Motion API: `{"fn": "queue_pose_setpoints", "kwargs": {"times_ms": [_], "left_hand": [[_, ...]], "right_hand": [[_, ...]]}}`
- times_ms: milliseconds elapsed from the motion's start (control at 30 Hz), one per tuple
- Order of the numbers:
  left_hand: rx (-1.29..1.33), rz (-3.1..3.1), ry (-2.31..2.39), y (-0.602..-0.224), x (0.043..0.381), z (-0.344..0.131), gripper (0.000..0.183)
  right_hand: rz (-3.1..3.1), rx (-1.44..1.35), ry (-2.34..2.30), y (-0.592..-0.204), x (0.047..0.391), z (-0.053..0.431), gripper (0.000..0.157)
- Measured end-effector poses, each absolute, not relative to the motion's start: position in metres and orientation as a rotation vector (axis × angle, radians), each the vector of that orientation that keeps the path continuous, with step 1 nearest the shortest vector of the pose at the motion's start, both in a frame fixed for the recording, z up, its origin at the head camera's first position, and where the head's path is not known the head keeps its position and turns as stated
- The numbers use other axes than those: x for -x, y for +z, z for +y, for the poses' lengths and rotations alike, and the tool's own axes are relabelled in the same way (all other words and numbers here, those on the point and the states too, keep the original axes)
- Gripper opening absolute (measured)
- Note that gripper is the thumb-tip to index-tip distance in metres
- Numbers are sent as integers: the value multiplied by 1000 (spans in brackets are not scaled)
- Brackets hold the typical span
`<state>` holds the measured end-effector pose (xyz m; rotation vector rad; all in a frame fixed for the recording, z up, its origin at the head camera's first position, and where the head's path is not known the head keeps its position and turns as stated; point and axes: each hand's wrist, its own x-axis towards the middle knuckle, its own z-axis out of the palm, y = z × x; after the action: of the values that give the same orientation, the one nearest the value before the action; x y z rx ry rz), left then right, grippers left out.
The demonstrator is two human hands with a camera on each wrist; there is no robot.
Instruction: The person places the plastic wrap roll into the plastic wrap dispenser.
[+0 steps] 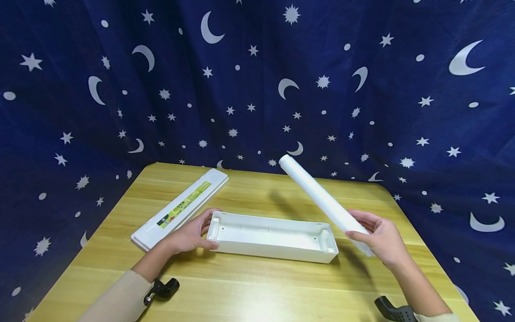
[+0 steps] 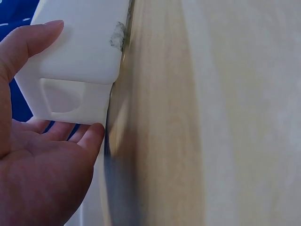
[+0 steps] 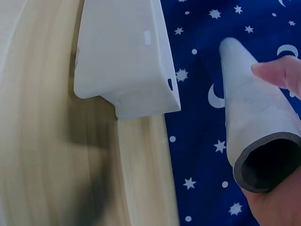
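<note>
A long white plastic dispenser box (image 1: 273,250), its top uncovered and its inside bare, sits mid-table. My left hand (image 1: 193,235) grips its left end, thumb at the front wall and fingers behind; the left wrist view shows that end of the box (image 2: 75,61) between thumb and fingers. Raised over the table on the right, a white roll of cling film (image 1: 318,192) slants up to the left, past the box's right end. My right hand (image 1: 380,239) holds the roll near its lower end. In the right wrist view the film roll (image 3: 256,110) shows a dark hollow core.
Left of the box, a long white lid (image 1: 153,232) with a yellow-green label (image 1: 183,205) lies diagonally on the wooden table (image 1: 225,295). A dark blue curtain (image 1: 257,89) with moons and stars hangs behind and beside the table.
</note>
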<state>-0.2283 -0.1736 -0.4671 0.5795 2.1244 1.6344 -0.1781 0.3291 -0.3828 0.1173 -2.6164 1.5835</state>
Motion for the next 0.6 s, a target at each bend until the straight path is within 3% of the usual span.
{"fn": "queue_pose_setpoints", "kwargs": {"times_ms": [600], "left_hand": [[-595, 2113, 1622, -468, 230, -175, 95]], "right_hand": [[-2679, -435, 1619, -376, 190, 317, 64]]}}
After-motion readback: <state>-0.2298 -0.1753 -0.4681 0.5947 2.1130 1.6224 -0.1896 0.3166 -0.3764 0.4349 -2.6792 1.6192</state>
